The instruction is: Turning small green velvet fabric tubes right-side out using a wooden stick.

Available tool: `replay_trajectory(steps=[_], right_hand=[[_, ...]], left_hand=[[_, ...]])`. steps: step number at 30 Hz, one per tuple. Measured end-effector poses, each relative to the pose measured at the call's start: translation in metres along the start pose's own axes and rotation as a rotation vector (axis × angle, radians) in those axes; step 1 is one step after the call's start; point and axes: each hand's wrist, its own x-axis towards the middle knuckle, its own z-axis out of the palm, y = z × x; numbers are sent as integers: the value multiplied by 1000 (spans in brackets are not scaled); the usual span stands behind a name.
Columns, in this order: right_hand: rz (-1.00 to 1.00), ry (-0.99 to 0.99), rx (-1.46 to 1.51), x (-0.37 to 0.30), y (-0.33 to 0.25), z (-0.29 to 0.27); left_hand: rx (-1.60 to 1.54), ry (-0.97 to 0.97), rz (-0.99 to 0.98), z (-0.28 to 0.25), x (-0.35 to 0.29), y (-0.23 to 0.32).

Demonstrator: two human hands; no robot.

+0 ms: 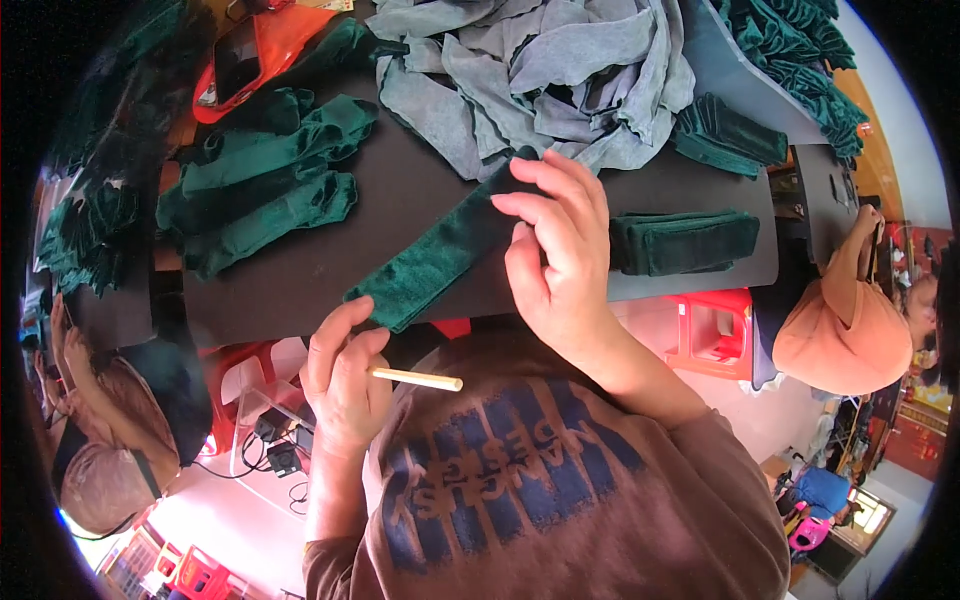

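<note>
A flat green velvet strip stretches slantwise between my hands, above the near part of the dark table. Its lower left end is pinched by my left hand, which also keeps a thin pale stick between its fingers, pointing right. My right hand grips the strip's upper right end with curled fingers. Just right of that hand lies a neat stack of folded green velvet strips. To the left, loose green velvet pieces lie crumpled on the table.
A heap of grey-green fabric strips covers the table's far middle. Another velvet stack stands beside a grey panel. An orange-red bag with a phone lies far left. Other people sit at both sides; a red stool stands right.
</note>
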Motion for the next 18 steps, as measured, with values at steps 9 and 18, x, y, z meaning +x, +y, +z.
replay_trajectory(steps=[9, 18], right_hand=[[-57, -387, -258, -2, -6, 17], [-67, -377, -227, -1, -11, 13]], left_hand=[[-94, -146, -181, 6, 4, 1], [-201, 69, -124, 0, -7, -8]])
